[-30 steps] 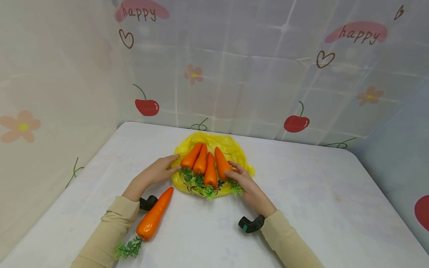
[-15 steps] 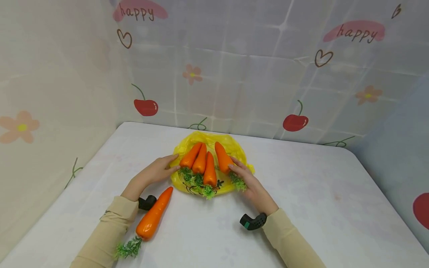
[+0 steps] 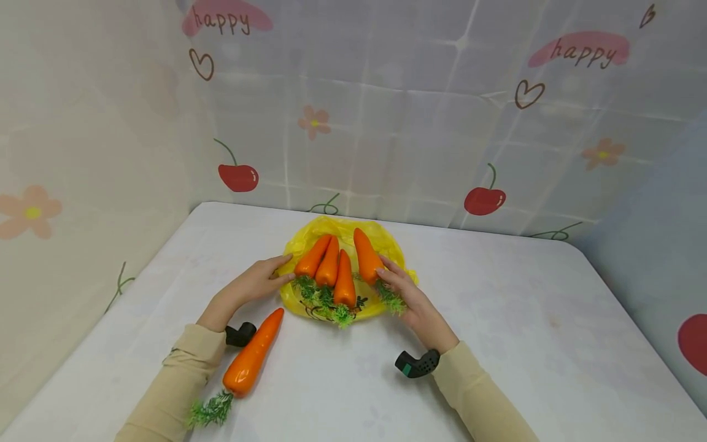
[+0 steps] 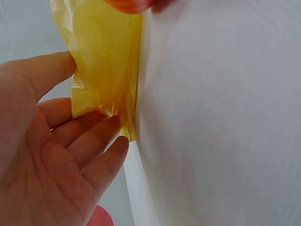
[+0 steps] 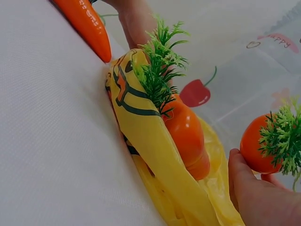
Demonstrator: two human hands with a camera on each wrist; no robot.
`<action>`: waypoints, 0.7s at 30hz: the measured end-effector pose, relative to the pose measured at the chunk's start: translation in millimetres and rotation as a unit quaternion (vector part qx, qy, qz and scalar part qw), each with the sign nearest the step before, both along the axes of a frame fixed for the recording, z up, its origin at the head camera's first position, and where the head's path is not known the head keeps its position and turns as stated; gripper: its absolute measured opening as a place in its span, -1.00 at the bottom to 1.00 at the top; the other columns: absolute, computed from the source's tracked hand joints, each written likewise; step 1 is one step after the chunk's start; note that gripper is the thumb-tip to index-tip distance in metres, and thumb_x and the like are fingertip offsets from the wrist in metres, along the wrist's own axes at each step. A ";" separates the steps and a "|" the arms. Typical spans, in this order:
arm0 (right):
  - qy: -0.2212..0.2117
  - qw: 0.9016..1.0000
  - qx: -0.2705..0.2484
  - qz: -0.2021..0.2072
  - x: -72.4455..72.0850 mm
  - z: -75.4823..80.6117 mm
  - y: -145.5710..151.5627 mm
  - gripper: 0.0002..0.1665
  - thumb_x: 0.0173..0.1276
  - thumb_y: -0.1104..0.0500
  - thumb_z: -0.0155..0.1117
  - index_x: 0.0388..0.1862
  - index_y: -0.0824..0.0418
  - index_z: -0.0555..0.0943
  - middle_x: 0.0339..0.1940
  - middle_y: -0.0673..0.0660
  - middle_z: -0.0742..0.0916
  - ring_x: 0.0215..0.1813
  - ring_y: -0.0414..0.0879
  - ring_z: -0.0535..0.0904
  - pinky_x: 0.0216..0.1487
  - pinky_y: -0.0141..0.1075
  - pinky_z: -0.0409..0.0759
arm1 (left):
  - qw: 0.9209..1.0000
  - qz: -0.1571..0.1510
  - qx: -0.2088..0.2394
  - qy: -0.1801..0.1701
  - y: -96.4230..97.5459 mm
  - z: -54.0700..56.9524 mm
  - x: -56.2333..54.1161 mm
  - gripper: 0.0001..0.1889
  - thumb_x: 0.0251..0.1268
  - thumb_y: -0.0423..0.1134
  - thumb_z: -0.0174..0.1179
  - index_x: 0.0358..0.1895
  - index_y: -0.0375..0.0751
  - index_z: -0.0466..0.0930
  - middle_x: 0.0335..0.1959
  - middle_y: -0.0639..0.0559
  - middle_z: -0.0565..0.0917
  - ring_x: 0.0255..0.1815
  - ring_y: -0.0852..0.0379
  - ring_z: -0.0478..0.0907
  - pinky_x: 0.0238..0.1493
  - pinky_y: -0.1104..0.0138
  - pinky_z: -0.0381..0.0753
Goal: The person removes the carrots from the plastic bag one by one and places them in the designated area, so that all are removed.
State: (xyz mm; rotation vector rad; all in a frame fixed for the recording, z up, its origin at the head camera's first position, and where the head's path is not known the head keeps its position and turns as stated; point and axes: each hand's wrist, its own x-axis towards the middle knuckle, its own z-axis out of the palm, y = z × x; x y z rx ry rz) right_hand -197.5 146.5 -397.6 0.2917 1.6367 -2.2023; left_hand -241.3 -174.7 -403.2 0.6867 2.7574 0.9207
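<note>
In the head view, a crinkled yellow plastic bag (image 3: 388, 245) lies on the table, with three orange carrots (image 3: 328, 265) with green tops on it or in it. My right hand (image 3: 405, 294) grips another carrot (image 3: 367, 255) by its thick end, apart from those three. The right wrist view shows this carrot's leafy top (image 5: 287, 132) above the fingers. At the bag's left edge, my left hand (image 3: 251, 288) touches the yellow film with thumb and fingers spread apart. Some left fingertips are hidden by the bag (image 4: 106, 56) in the left wrist view.
A larger carrot (image 3: 254, 356) lies on the white table (image 3: 530, 344) beside my left forearm, its tip toward the bag. Black wrist devices (image 3: 418, 364) sit at both cuffs. A printed curtain (image 3: 397, 123) stands behind the table's far edge.
My right hand has shifted the gripped carrot slightly away from me, widening the gap to the other carrots. The left hand holds its place at the bag. The head view has drifted slightly.
</note>
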 end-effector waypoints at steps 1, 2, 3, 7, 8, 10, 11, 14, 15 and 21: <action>0.001 1.000 -0.021 -0.002 -0.8 1.0 -0.7 -0.18 0.19 -0.09 0.35 0.42 -0.17 0.25 0.44 0.07 0.11 0.37 0.02 0.04 0.36 0.10 -0.12 | 1.000 -0.001 -0.001 0.000 -0.2 0.5 0.3 -0.38 0.42 -0.09 0.03 0.38 -0.43 0.15 0.34 -0.33 0.24 0.34 -0.25 0.14 0.28 -0.04 0.14; 0.002 0.999 -0.044 -0.003 -1.5 2.0 -1.3 -0.21 0.24 -0.04 0.32 0.42 -0.14 0.24 0.43 0.09 0.13 0.36 0.01 0.08 0.37 0.05 -0.08 | 1.000 0.000 -0.001 -0.002 -0.3 1.1 0.6 -0.38 0.42 -0.10 0.03 0.38 -0.43 0.15 0.34 -0.33 0.24 0.34 -0.25 0.14 0.28 -0.04 0.14; 0.003 0.997 -0.073 -0.003 -2.3 3.1 -2.1 -0.24 0.28 0.03 0.29 0.43 -0.11 0.23 0.42 0.10 0.15 0.34 0.00 0.12 0.37 -0.01 0.00 | 1.000 0.000 -0.002 -0.002 -0.3 1.4 0.8 -0.38 0.43 -0.09 0.03 0.38 -0.43 0.15 0.34 -0.34 0.23 0.34 -0.26 0.14 0.28 -0.04 0.14; 0.007 0.982 -0.187 0.007 -3.6 8.0 -5.2 -0.31 0.40 0.27 0.09 0.47 0.04 0.17 0.38 0.17 0.23 0.26 0.00 0.29 0.25 -0.26 0.30 | 1.000 -0.001 -0.003 -0.004 -0.5 2.1 1.4 -0.38 0.43 -0.10 0.02 0.38 -0.44 0.14 0.34 -0.35 0.23 0.34 -0.27 0.13 0.28 -0.04 0.13; 0.007 0.983 -0.185 0.009 -2.9 8.9 -5.3 -0.32 0.40 0.26 0.10 0.46 0.03 0.18 0.37 0.17 0.25 0.25 -0.01 0.31 0.24 -0.26 0.31 | 1.000 -0.001 -0.003 -0.004 -0.6 2.1 1.4 -0.38 0.43 -0.11 0.02 0.38 -0.44 0.14 0.34 -0.35 0.23 0.34 -0.27 0.13 0.28 -0.04 0.13; 0.008 0.987 -0.158 0.007 0.2 11.0 -5.1 -0.31 0.38 0.21 0.16 0.44 -0.01 0.21 0.36 0.13 0.25 0.25 -0.01 0.28 0.27 -0.23 0.27 | 1.000 -0.001 -0.002 -0.004 -0.8 2.2 1.5 -0.38 0.42 -0.11 0.03 0.38 -0.44 0.14 0.34 -0.34 0.23 0.34 -0.26 0.14 0.28 -0.04 0.13; 0.010 0.990 -0.141 0.008 1.7 11.5 -5.0 -0.30 0.36 0.17 0.20 0.44 -0.03 0.22 0.36 0.12 0.25 0.27 -0.01 0.25 0.30 -0.20 0.22 | 1.000 -0.001 -0.003 -0.003 -0.9 2.0 1.4 -0.38 0.42 -0.11 0.03 0.38 -0.44 0.14 0.33 -0.35 0.23 0.34 -0.26 0.14 0.28 -0.04 0.14; 0.025 0.994 -0.108 0.015 6.3 13.3 -5.2 -0.26 0.31 0.12 0.26 0.43 -0.07 0.22 0.37 0.09 0.23 0.32 0.00 0.17 0.33 -0.15 0.13 | 1.000 -0.004 -0.002 0.000 -1.3 1.3 1.0 -0.38 0.42 -0.12 0.03 0.38 -0.44 0.14 0.33 -0.35 0.23 0.33 -0.26 0.14 0.28 -0.04 0.14; 0.032 0.993 -0.107 0.021 7.2 13.9 -5.7 -0.26 0.32 0.12 0.25 0.43 -0.07 0.21 0.37 0.08 0.23 0.32 0.00 0.16 0.33 -0.15 0.13 | 1.000 -0.004 -0.001 0.001 -1.4 1.1 0.9 -0.38 0.42 -0.12 0.03 0.38 -0.44 0.14 0.33 -0.35 0.23 0.33 -0.26 0.14 0.28 -0.04 0.14; 0.089 0.975 -0.173 0.106 7.6 18.7 -14.5 -0.27 0.40 0.33 0.03 0.49 0.10 0.05 0.26 0.17 0.38 0.11 -0.03 0.36 0.11 -0.32 0.32 | 1.000 -0.006 0.001 0.002 -1.1 1.6 1.1 -0.39 0.42 -0.12 0.03 0.38 -0.44 0.14 0.33 -0.34 0.23 0.33 -0.26 0.14 0.28 -0.04 0.14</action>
